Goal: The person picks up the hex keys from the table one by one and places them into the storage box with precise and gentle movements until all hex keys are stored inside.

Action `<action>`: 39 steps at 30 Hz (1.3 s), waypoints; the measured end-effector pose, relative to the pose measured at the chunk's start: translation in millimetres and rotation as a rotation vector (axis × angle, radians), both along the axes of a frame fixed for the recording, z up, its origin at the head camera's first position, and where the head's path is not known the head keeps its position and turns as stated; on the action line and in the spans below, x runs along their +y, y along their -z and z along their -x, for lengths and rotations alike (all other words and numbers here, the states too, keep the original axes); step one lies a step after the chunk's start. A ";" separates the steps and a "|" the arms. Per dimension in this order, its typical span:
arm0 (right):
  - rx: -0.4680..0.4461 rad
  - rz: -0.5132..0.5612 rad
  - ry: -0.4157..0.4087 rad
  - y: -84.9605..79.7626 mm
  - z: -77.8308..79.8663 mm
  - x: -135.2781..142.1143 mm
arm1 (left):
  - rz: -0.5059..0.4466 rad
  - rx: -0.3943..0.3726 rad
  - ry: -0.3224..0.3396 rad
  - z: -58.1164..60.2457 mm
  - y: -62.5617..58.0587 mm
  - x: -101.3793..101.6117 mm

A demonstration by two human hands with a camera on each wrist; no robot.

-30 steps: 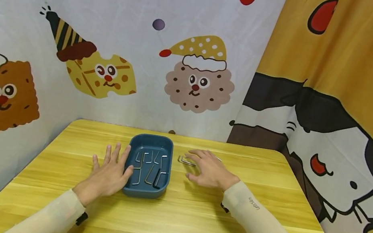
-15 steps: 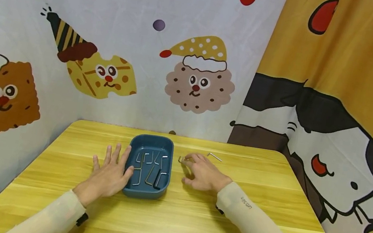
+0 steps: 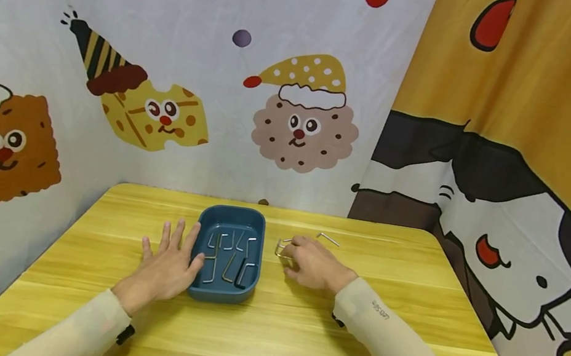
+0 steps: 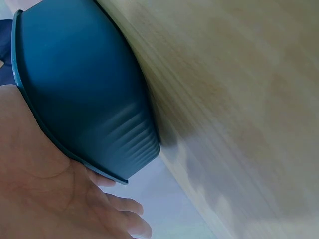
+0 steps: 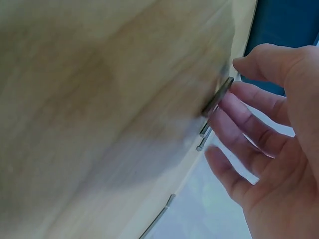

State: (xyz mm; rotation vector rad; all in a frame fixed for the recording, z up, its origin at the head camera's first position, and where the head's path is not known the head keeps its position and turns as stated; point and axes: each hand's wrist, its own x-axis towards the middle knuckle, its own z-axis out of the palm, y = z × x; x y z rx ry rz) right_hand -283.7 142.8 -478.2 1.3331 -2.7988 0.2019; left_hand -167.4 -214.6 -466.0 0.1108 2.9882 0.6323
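Observation:
Several L-shaped hex keys (image 3: 229, 267) lie inside a blue rectangular tray (image 3: 219, 296). My left hand (image 3: 165, 270) rests against the tray's left side with its fingers spread; in the left wrist view the palm lies along the tray's rim (image 4: 50, 133). To the right of the tray, my right hand (image 3: 318, 265) reaches down to a small group of hex keys on the table. In the right wrist view its fingertips touch one hex key (image 5: 218, 97), while the thumb appears apart from it. Part of this group (image 3: 281, 248) is hidden under the fingers.
Another silver hex key (image 3: 329, 239) lies alone behind the right hand, toward the far edge of the yellow wood-grain table (image 3: 257, 354). Cartoon-printed curtains (image 3: 201, 3) hang behind and to the right of the table.
My right hand has drawn slightly left and toward me, uncovering the lone hex key behind it. The keys at its fingertips have shifted a little. My left hand and the tray have stayed put.

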 end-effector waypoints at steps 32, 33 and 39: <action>-0.128 -0.115 -0.130 -9.9 5.5 6.2 | 0.013 0.004 0.007 0.0 -0.6 0.6; -0.127 -0.120 -0.133 -10.7 5.1 6.3 | 0.013 0.004 0.006 0.1 -0.4 0.4; -0.162 -0.150 -0.117 -16.4 0.9 10.7 | 0.009 -0.001 0.003 0.1 0.1 0.1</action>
